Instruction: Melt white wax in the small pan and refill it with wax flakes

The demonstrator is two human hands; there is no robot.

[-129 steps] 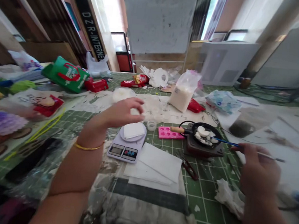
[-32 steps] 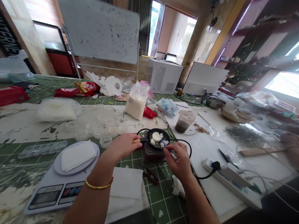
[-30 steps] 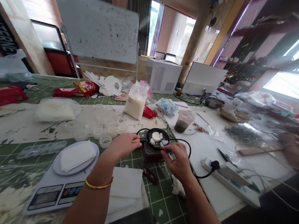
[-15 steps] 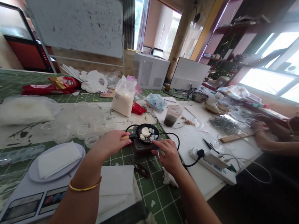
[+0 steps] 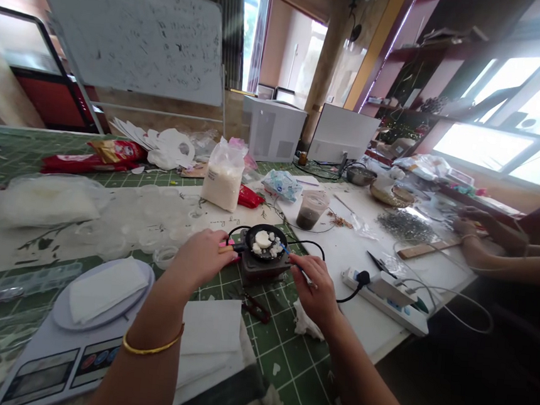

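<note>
A white-streaked whiteboard on a metal stand (image 5: 124, 29) stands at the upper left of the frame, bright windows (image 5: 483, 145) fill the upper right, and your work surface below is a green grid cutting mat (image 5: 278, 380). At lower centre, a miniature round black frying pan (image 5: 251, 244) sits on a small dark electric burner (image 5: 264, 271), with white lumps (image 5: 263, 241) heaped inside. Your left hand (image 5: 204, 253) is clenched around the pan's short handle (image 5: 230, 248). Your right hand (image 5: 314, 291) pinches a slim blue-and-silver tool (image 5: 299, 268) between its fingers, its tip at the pan's right rim (too small to tell if it's a brush). A round digital kitchen scale (image 5: 98, 332) lies at lower left, below your left forearm, and a folded white paper sheet (image 5: 208, 342) lies just beside it. Small dark-red snips (image 5: 255, 308) lie just below the burner. A co-worker's hands (image 5: 466, 227) are at the far right.
</note>
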